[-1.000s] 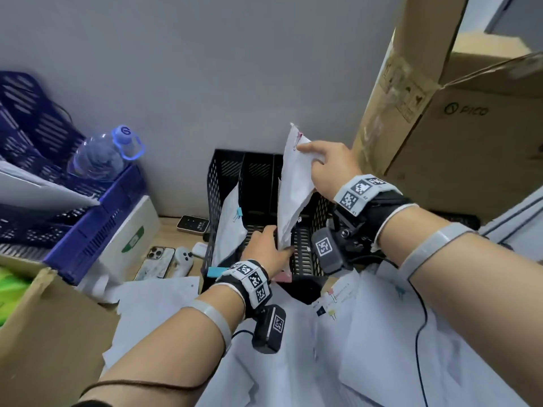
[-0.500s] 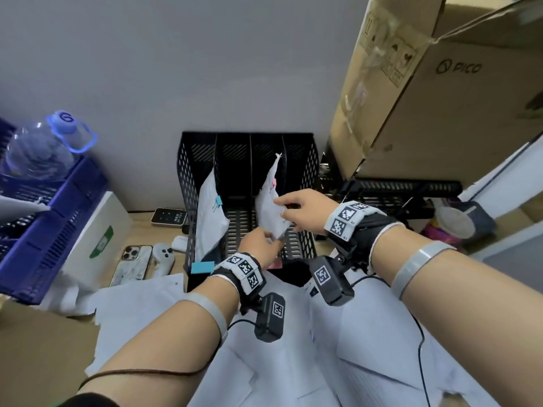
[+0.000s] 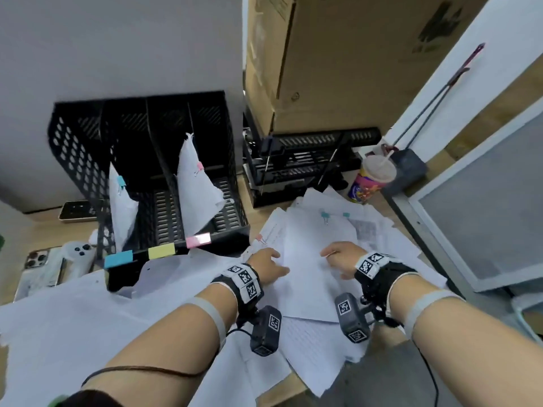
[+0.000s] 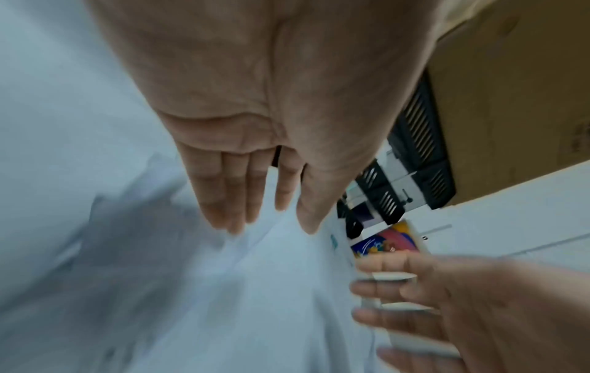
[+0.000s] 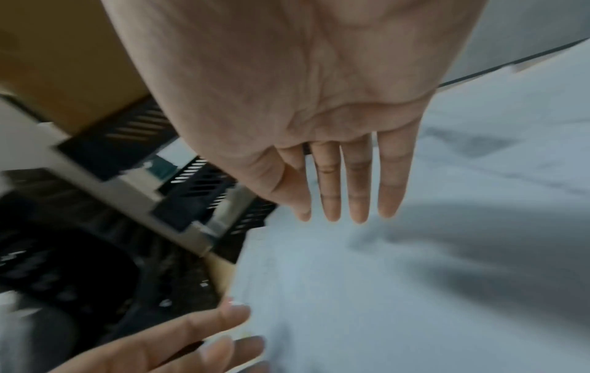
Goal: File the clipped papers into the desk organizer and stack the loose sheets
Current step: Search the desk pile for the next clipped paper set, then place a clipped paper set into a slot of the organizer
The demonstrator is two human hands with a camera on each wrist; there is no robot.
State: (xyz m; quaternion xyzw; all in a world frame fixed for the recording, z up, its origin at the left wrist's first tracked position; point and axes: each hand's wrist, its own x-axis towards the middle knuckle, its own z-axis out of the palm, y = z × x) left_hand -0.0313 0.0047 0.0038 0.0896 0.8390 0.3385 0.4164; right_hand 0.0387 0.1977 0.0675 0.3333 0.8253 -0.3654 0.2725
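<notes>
A black mesh desk organizer point(image 3: 82, 160) stands at the back left with blue, yellow and pink labels along its front. A pink-clipped paper bundle point(image 3: 197, 186) leans in its third slot. A blue-clipped bundle point(image 3: 120, 207) leans in the first. Loose white sheets point(image 3: 311, 259) lie in a messy pile in front. One bundle there carries a teal clip point(image 3: 325, 215). My left hand point(image 3: 269, 264) and right hand point(image 3: 338, 257) hover just over the pile with straight fingers, holding nothing. The wrist views show the left fingers point(image 4: 223, 202) and the right fingers point(image 5: 357, 186) flat above paper.
A large cardboard box point(image 3: 338, 60) sits on black trays point(image 3: 302, 163) at the back right. A colourful drink cup with a straw point(image 3: 370, 180) stands by the pile's far edge. Phones point(image 3: 41, 265) and a white controller point(image 3: 78, 252) lie left of the organizer.
Both hands let go of the pink-clipped bundle, which now stands in the organizer's third slot. They pulled back and right, down to the loose sheets. The head view swung right and down.
</notes>
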